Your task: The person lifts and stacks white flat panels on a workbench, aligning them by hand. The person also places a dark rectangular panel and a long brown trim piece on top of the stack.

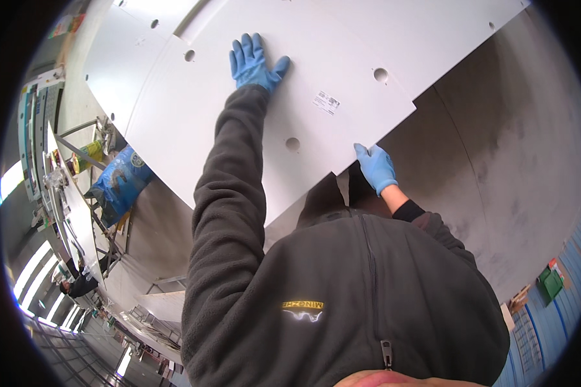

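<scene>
A large white board [342,58] with round holes and a stepped edge spans the upper middle of the head view. A small printed label [326,102] is stuck to its face. My left hand [255,64], in a blue glove, lies flat on the board with its fingers and thumb spread. At the board's near right edge, my right hand [377,169], also gloved in blue, is closed on the rim beside a notch. Its thumb tip shows at the edge; some of its fingers are hidden.
Grey concrete floor [490,142] stretches to the right. At the left, a blue bag [121,184] sits by a metal-framed worktable [77,213] holding clutter. Beyond it is another person [82,284] in dark clothes. A green bin [550,284] stands by the far right wall.
</scene>
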The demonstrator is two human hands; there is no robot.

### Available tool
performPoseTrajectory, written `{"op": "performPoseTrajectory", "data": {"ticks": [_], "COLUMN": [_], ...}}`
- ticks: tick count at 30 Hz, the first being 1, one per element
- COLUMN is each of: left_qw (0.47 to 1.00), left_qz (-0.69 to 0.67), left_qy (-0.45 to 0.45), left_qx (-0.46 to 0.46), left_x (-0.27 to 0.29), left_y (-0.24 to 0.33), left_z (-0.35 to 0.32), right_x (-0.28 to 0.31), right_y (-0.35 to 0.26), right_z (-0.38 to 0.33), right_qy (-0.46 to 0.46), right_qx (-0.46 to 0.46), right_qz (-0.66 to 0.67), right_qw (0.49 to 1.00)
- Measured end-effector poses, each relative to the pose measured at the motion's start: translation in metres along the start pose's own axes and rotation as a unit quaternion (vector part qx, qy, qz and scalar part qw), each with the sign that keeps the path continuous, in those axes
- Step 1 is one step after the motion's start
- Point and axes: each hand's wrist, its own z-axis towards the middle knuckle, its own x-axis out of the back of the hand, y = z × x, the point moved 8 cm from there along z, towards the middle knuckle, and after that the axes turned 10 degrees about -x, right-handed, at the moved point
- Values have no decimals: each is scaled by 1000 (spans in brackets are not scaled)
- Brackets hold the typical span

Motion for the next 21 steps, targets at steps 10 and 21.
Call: {"op": "performPoseTrajectory", "data": {"ticks": [10, 21], "left_qw": [999, 998], "left_qz": [7, 30], "left_qy": [37, 51], "left_qx": [-13, -23], "left_x": [-1, -5], "left_y": [-9, -14], "left_z": [8, 14], "right_x": [-10, -10], "right_y": [-4, -12], "right_z": [4, 3], "right_qy": [33, 54], "right_qx": [-8, -8], "right_qz": [99, 57], "right_qw": [995, 997]}}
